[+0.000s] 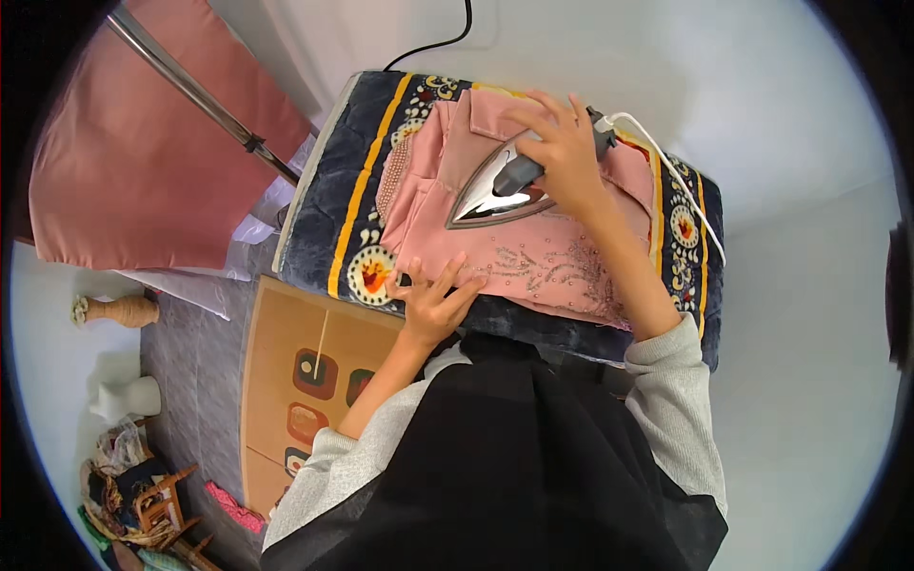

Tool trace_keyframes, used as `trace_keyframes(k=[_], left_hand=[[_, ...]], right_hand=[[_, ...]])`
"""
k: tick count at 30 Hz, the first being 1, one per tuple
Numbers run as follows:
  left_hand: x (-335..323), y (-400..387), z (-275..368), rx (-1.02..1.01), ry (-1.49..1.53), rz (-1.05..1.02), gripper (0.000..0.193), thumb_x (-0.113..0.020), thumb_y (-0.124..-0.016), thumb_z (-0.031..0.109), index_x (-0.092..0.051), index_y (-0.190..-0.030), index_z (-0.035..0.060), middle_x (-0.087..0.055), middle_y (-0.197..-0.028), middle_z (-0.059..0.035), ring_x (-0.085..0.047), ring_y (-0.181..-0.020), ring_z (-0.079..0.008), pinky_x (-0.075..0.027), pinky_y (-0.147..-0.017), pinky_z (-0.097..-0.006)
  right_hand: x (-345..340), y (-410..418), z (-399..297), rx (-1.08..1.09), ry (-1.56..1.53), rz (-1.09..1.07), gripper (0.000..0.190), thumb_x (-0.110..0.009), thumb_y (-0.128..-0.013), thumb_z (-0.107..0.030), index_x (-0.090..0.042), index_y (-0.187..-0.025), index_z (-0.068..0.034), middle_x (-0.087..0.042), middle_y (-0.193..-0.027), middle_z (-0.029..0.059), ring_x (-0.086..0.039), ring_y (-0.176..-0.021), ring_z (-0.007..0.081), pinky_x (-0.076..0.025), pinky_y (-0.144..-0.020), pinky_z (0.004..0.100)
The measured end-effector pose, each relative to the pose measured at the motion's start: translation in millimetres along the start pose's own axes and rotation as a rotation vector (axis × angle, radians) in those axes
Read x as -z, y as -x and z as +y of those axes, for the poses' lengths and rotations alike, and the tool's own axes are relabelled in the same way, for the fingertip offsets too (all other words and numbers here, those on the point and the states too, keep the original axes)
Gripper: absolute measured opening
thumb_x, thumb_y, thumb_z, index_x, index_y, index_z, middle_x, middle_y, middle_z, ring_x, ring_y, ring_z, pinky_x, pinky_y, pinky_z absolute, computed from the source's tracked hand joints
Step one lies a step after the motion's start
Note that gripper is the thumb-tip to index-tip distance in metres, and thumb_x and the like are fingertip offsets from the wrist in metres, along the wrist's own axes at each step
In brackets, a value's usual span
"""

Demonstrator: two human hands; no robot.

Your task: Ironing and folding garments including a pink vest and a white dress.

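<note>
My right hand (564, 153) grips the dark grey handle of an electric iron (493, 189) with a shiny metal body. The iron rests flat on a folded pink garment (457, 246), its tip pointing toward the lower left. Silver beadwork decorates the garment's near right part, and a pearl-beaded band runs along its left side. My left hand (435, 303) lies at the near edge of the cloth with its fingers spread, touching the fabric. Beneath the garment is a dark plush blanket (321, 193) with yellow stripes and floral motifs, covering a raised surface.
A white cord (664, 153) runs from the iron over the blanket's right side. Pink satin fabric (164, 143) hangs at the left by a metal pole (193, 89). Patterned brown sheeting (278, 335) lies on the floor. A woven vase (125, 310) and wooden furniture (164, 503) stand farther left.
</note>
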State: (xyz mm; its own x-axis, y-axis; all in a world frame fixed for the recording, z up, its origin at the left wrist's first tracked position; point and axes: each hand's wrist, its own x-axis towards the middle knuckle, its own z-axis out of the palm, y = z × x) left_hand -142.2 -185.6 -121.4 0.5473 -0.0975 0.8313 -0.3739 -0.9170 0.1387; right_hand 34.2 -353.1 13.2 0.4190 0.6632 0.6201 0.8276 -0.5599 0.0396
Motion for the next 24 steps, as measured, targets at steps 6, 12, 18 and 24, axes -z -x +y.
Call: trace_keyframes(k=[6,12,18,24], left_hand=[[-1.9,9.4,-4.7,-0.007,0.012,-0.001,0.021,-0.072,-0.072,0.023,-0.071,-0.091,0.0304,-0.051,-0.131,0.0006,-0.013,-0.139,-0.0333,0.009,-0.105,-0.0504],[-4.5,12.4,-7.7,-0.024,0.062,-0.002,0.025,-0.072,-0.072,0.025,-0.071,-0.097,0.0297,-0.041,-0.141,-0.0035,-0.006,-0.14,-0.0339,0.01,-0.106,-0.0511],[28.8,-36.7,-8.6,-0.017,0.264,-0.098,0.033,-0.077,-0.058,0.03,-0.071,-0.087,0.0162,-0.036,-0.141,-0.0196,-0.006,-0.138,-0.0414,0.0,-0.107,-0.0518],[-2.4,-167.7,-56.3,0.091,-0.031,-0.295,0.037,-0.067,-0.07,0.018,-0.064,-0.106,0.0219,-0.034,-0.144,-0.0056,-0.019,-0.135,-0.0377,-0.015,-0.095,-0.0617]], right_hand=[[1.7,0.9,-32.1,0.026,-0.127,0.015,0.02,-0.066,-0.05,-0.002,-0.062,-0.068,-0.011,-0.057,-0.117,-0.0074,-0.044,-0.116,0.0259,-0.027,-0.096,0.0578],[47.1,-17.7,-31.1,-0.167,-0.105,0.204,0.026,-0.067,-0.048,-0.001,-0.062,-0.072,-0.01,-0.056,-0.122,-0.0037,-0.045,-0.116,0.0305,-0.036,-0.089,0.0478],[101.2,-16.6,34.2,-0.323,0.282,0.24,0.028,-0.062,-0.051,0.002,-0.065,-0.077,-0.009,-0.056,-0.122,-0.0048,-0.048,-0.114,0.0324,-0.044,-0.088,0.0396],[89.2,46.1,107.8,-0.669,0.464,0.084,0.031,-0.061,-0.057,0.0,-0.069,-0.085,-0.011,-0.053,-0.125,-0.0079,-0.047,-0.116,0.0291,-0.047,-0.086,0.0391]])
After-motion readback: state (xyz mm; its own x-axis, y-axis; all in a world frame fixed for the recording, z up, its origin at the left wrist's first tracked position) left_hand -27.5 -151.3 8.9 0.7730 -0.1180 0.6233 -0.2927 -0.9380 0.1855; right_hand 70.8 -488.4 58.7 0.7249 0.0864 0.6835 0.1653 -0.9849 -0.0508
